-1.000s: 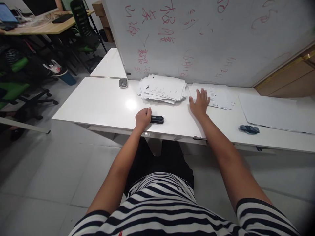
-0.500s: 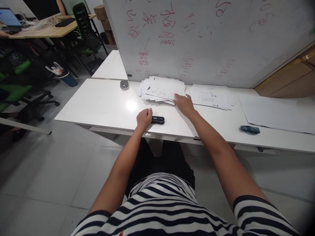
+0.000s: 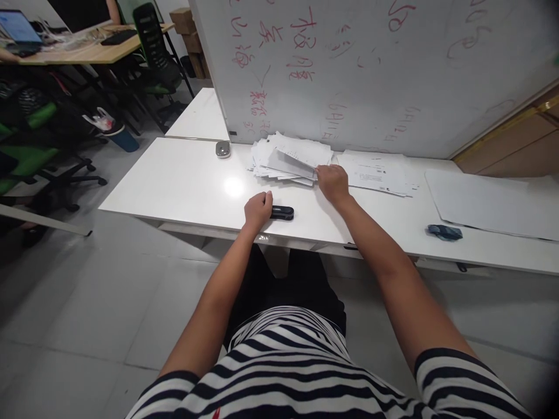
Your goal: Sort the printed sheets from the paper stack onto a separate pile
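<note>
My left hand is closed around one end of a black stapler lying on the white table. Farther back, against the whiteboard, a loose pile of printed paper sheets is fanned out. At the pile's right front corner my right hand pinches the edge of a sheet of paper, whose near side is lifted and bent over the others. A second, flatter stack of papers lies just right of that hand.
A whiteboard with red writing stands along the table's back edge. On the table are a small grey-and-white case, a dark blue bundle and large white sheets. A blue bin stands on the floor at left.
My right hand has closed on a sheet's edge and raised it off the pile, shifting slightly right. My left hand stays on the stapler.
</note>
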`<action>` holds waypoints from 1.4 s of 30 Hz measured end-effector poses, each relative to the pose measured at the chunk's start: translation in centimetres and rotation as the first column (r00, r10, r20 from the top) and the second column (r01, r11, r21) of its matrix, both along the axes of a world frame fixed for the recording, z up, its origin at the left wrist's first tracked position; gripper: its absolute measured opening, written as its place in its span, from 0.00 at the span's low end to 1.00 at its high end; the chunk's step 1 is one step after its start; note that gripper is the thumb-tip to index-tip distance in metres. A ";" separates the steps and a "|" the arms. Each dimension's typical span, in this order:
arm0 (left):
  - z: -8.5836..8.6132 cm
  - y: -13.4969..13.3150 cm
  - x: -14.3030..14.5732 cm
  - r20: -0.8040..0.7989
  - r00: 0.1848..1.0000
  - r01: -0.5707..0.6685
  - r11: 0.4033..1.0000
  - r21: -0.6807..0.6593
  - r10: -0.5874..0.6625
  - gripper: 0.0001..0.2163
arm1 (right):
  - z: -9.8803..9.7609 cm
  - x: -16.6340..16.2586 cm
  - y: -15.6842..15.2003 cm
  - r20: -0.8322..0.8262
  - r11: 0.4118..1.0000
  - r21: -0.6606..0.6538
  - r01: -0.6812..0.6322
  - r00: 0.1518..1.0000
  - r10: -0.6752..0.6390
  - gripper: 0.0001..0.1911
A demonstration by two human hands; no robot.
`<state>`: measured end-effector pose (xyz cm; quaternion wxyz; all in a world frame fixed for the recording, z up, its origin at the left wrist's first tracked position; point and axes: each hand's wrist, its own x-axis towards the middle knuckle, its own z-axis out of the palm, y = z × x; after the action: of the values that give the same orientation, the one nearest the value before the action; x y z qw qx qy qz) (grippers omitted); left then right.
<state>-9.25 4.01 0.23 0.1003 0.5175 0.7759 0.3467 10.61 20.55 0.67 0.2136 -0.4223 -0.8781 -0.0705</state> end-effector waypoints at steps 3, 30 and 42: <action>0.0 0.0 0.0 0.001 1.000 0.003 1.000 0.005 -0.003 0.20 | 0.0 0.3 -0.1 -0.021 1.000 -0.003 0.020 1.000 -0.020 0.24; -0.4 0.1 -0.1 -0.026 0.997 -0.070 0.996 0.058 0.071 0.21 | 2.6 1.4 -3.1 -0.376 0.993 -0.044 0.110 0.919 -0.118 0.23; 1.2 -0.8 1.6 -0.170 0.979 0.163 0.923 0.349 -0.108 0.22 | 11.7 11.4 -10.5 -0.366 0.957 -0.230 -0.176 0.927 0.083 0.16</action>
<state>-7.61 3.20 1.47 -0.0302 0.6038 0.6666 0.4362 21.98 10.07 12.36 0.3146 -0.3928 -0.8534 0.1360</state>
